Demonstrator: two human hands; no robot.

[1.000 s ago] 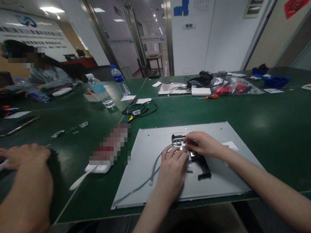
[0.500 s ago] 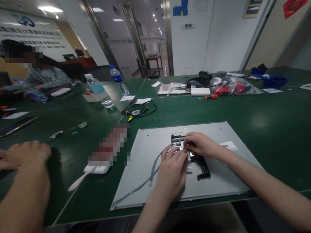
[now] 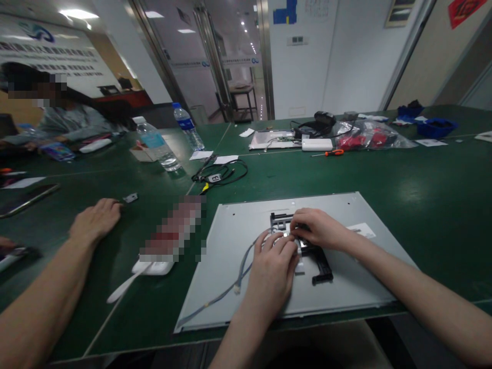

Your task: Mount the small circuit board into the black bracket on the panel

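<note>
Grey metal panel [image 3: 346,277] lies flat along the near edge of the green table [image 3: 423,174], and a black bracket [image 3: 322,265] sits on the middle of it. The right hand [image 3: 317,228] covers the far end of the black bracket, fingers curled and pinched shut on it. The left hand [image 3: 271,271] lies just beside, touching the right; its fingers [image 3: 282,243] are bent with the tips pressed onto the bracket's left side, and whether they grip anything cannot be told. A grey cable [image 3: 242,266] runs from under the left hand toward the panel's near left corner. Off the panel's left edge lies a white gadget [image 3: 154,267]. Farther left, a co-worker's hand [image 3: 96,220] rests flat on the table, fingers loose, near a small metal piece [image 3: 130,197]. Two water bottles [image 3: 157,146] stand toward the far left, with a coiled black cable [image 3: 221,174] between them and the panel
</note>
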